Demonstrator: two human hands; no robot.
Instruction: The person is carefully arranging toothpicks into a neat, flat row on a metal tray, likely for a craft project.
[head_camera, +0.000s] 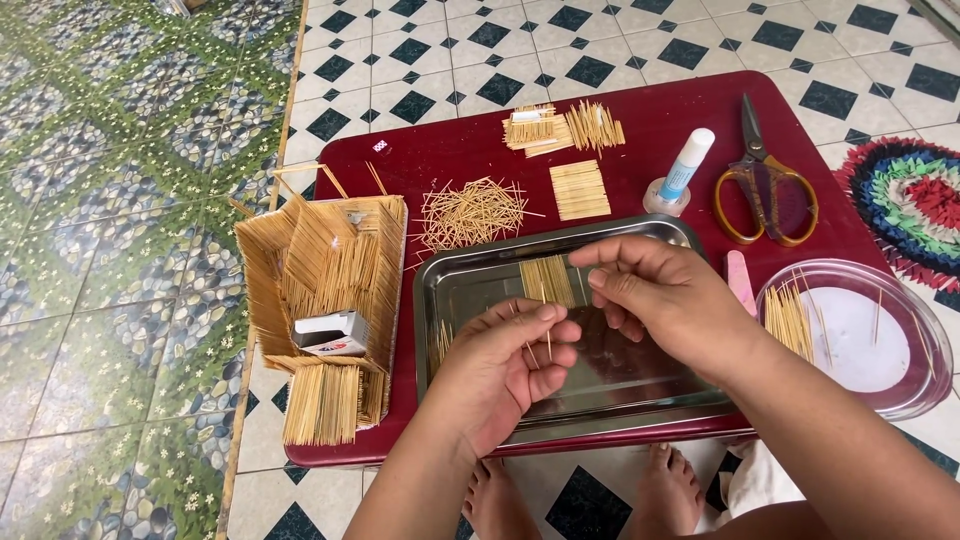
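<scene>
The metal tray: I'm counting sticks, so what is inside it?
Inside the metal tray lies a flat panel of joined sticks and a few loose sticks by its left wall. The left hand and right hand cover part of the tray's floor.

left hand (505, 360): grip pinches thin sticks (530, 345)
right hand (655, 295): grip touching stick panel (547, 280)
steel tray (460, 290): beneath both grips
scissors (765, 180): beyond right grip, on bench (450, 150)

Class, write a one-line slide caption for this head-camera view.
Two hands, left hand and right hand, hold thin sticks over a metal tray.
</scene>
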